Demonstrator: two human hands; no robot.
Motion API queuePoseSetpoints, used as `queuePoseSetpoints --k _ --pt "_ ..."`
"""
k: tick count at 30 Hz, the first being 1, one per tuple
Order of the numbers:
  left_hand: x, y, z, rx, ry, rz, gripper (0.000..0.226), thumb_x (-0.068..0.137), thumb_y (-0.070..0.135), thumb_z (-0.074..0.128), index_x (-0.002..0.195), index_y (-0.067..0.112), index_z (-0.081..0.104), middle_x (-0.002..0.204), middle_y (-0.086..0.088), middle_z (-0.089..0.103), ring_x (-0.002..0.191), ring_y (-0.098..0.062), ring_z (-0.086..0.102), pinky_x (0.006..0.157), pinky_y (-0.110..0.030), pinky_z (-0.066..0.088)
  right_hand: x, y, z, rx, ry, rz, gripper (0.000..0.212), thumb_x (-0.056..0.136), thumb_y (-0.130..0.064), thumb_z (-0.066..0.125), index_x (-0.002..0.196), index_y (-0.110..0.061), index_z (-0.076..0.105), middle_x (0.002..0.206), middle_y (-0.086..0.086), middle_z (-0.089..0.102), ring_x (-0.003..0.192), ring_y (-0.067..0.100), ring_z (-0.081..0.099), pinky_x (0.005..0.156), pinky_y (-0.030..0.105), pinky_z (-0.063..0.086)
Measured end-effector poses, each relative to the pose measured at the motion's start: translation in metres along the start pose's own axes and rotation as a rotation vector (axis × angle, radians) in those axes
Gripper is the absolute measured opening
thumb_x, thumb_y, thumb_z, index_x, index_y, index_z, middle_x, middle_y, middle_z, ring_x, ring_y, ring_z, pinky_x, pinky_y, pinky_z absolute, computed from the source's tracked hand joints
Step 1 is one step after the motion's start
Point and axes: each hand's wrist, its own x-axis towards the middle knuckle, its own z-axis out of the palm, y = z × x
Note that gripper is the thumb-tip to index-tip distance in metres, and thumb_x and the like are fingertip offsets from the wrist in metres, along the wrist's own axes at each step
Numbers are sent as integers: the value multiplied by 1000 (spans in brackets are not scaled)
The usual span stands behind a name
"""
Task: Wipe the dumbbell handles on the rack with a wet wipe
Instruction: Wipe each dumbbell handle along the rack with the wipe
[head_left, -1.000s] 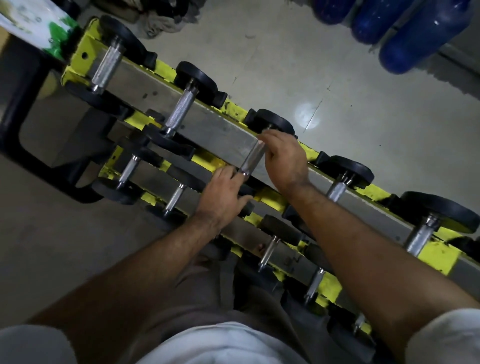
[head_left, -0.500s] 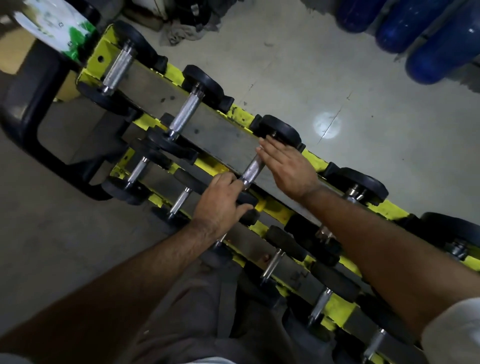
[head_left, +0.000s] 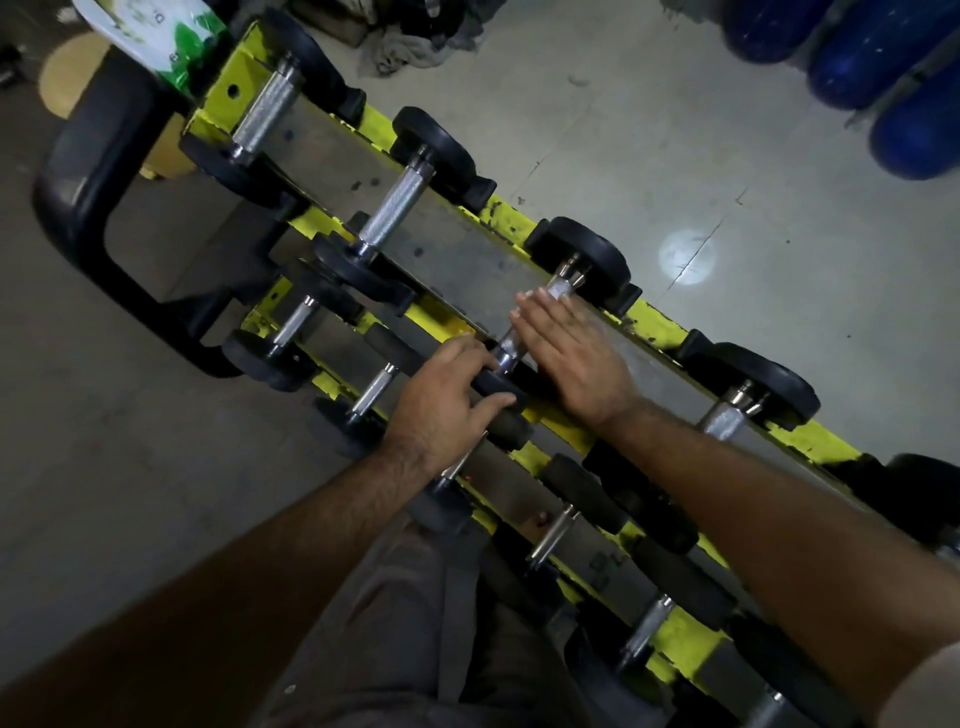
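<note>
A yellow two-tier rack (head_left: 660, 327) runs diagonally across the view, holding several black-headed dumbbells with knurled steel handles. My right hand (head_left: 571, 353) lies flat, fingers straight, on the handle (head_left: 509, 345) of the third dumbbell in the upper row. A pale edge shows at its fingertips; I cannot tell whether that is the wet wipe. My left hand (head_left: 441, 405) grips the near black head (head_left: 496, 387) of the same dumbbell, fingers and thumb curled round it. Part of the handle is hidden under my right palm.
A green-and-white wipe packet (head_left: 150, 31) sits at the rack's far left end, above a black bent frame (head_left: 78, 156). Blue cylinders (head_left: 883, 57) lie on the floor at the top right. A crumpled cloth (head_left: 415, 47) lies beyond the rack. My legs stand against the lower tier.
My right hand went from curled over the handle near the far head to flat with straight fingers, and slid toward the near end. My left hand kept hold of the near head.
</note>
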Motion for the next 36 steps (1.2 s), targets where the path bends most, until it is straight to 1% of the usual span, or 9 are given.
queuePoseSetpoints --k 3,5,8,10,13,17,22,28,36 --pt "0 -2 1 -30 -2 -18 38 81 32 79 111 12 66 129 -3 58 129 -16 49 99 -23 39 6 28 -11 -25 51 59 55 97 -5 47 151 -1 38 158 17 36 149 32 31 115 54 35" --pt "0 -4 2 -33 13 -12 38 80 32 80 109 12 66 128 -3 59 133 -16 47 102 -27 42 6 10 -6 -5 103 187 57 97 -7 52 151 0 36 159 18 34 150 32 27 120 52 29" --pt "0 -2 2 -34 15 -17 38 79 32 81 108 12 67 125 -3 60 133 -17 48 102 -34 47 -4 -15 3 96 6 -43 53 102 -20 42 150 1 38 157 21 35 149 34 27 124 47 16" --pt "0 -1 2 -32 8 -16 39 79 33 81 108 12 66 126 -2 60 134 -16 47 102 -33 47 1 5 -8 80 -22 -133 48 102 -15 40 147 1 43 153 22 42 146 35 34 121 49 25" --pt "0 -2 2 -38 2 -34 38 80 33 80 109 14 65 128 -1 59 134 -14 45 99 -23 42 13 19 -18 -12 108 80 49 94 2 53 143 2 50 149 22 48 141 37 43 116 51 35" --pt "-2 3 0 -57 15 -41 42 79 31 81 114 16 63 127 0 58 127 -12 49 97 -15 35 1 -20 -2 63 7 -119 47 99 -17 47 142 0 51 148 19 49 141 34 42 126 35 8" --pt "-3 -7 -4 -143 33 -43 42 79 30 80 114 17 62 124 3 59 120 -13 55 99 -28 48 8 3 -18 0 30 -9 45 101 -11 40 144 -1 50 148 18 51 140 34 45 119 51 32" --pt "-3 -2 -7 -125 22 -49 41 79 34 80 111 17 61 118 7 57 97 -10 59 85 -30 52 8 -11 -11 69 -63 -185 41 105 -20 44 140 -1 55 143 16 56 137 33 50 122 44 26" --pt "-4 -3 -7 -111 22 -48 41 80 37 78 111 18 59 118 8 56 97 -9 56 78 -25 49 19 -9 -23 -36 -35 28 39 102 -10 40 134 -3 61 143 15 56 139 32 48 115 53 36"
